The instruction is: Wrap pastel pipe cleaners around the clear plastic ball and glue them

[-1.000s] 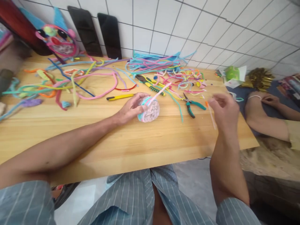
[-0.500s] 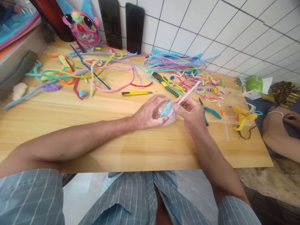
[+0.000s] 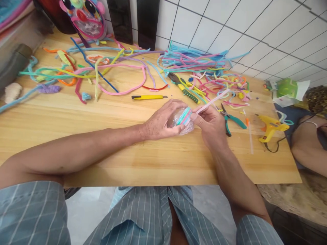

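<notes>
Above the front part of the wooden table, my left hand (image 3: 167, 119) curls around a clear, rounded plastic piece (image 3: 176, 119). Teal, pink and pale bands of pipe cleaner (image 3: 184, 116) wrap around that piece. My right hand (image 3: 211, 124) pinches a pale pink pipe cleaner (image 3: 216, 99) against the banded side, and its free end sticks out up and to the right. Behind my hands lies a yellow utility knife (image 3: 149, 97). Just right of my right hand rest teal-handled pliers (image 3: 233, 120). The palm side of my left hand is hidden.
A bundle of blue and pink pipe cleaners (image 3: 194, 60) lies by the tiled wall, with yellow-green pliers (image 3: 185, 89) in front. Loose pipe cleaners spread at left. A yellow glue gun (image 3: 272, 128) sits right, near another person's arm (image 3: 309, 144). A decorated face-like figure (image 3: 88, 20) stands at back left.
The view has tilted down slightly, so the table's things appear spread outward. The pale pink pipe cleaner's free end leans a little lower to the right. Both hands keep their hold.
</notes>
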The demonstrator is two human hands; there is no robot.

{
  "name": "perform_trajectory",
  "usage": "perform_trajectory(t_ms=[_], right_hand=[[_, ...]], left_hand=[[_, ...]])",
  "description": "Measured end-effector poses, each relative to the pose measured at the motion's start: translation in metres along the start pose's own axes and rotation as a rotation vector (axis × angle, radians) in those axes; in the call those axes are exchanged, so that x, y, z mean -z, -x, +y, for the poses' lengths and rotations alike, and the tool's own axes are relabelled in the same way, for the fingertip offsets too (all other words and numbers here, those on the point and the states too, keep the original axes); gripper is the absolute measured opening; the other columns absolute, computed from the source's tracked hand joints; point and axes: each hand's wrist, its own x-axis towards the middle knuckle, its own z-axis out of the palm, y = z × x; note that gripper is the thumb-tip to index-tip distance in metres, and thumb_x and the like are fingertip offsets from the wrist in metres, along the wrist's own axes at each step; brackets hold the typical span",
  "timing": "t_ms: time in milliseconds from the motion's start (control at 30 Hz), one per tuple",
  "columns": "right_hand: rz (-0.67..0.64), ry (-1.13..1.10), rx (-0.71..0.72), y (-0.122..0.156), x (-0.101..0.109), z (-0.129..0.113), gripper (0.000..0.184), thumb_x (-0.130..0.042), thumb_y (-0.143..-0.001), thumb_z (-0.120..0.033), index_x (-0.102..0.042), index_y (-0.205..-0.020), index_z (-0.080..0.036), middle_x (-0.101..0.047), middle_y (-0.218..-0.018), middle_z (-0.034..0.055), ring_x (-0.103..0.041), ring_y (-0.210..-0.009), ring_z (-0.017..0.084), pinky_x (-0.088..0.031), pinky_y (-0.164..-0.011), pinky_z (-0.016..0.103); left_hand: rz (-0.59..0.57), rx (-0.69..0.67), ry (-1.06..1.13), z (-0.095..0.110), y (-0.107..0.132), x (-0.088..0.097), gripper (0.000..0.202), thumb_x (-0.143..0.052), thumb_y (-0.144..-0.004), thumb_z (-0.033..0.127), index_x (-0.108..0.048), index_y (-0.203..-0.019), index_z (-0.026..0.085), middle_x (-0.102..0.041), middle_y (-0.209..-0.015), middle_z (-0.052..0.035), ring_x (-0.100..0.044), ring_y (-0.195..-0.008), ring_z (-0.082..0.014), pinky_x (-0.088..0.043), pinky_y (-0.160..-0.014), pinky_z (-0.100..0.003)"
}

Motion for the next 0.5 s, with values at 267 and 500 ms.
perform_trajectory(t_ms=[267,500], right_hand=[[0.013,-0.050,0.045,-0.001,-0.002,0.003,0.041,-0.107,-0.069,-0.052,-0.080,-0.087,-0.027,-0.072,-0.072,-0.0061,-0.064,-0.064,0.012,-0.056,-0.059,0.026],[0.008,0.042,0.127,-0.004,0.001,0.017,0.041,-0.101,-0.080,-0.057,-0.078,-0.094,-0.026,-0.069,-0.075,-0.0057,-0.063,-0.064,0.012,-0.055,-0.059,0.025]], left_hand=[[0.009,-0.024,0.021,-0.004,0.000,0.000,0.059,-0.070,-0.102,0.055,-0.058,-0.149,0.022,-0.071,-0.144,-0.0176,-0.070,-0.135,-0.0338,-0.058,-0.117,-0.054],[0.008,-0.009,0.014,-0.002,-0.001,0.000,0.058,-0.072,-0.100,0.053,-0.059,-0.147,0.022,-0.072,-0.142,-0.0168,-0.071,-0.132,-0.0335,-0.058,-0.116,-0.052]])
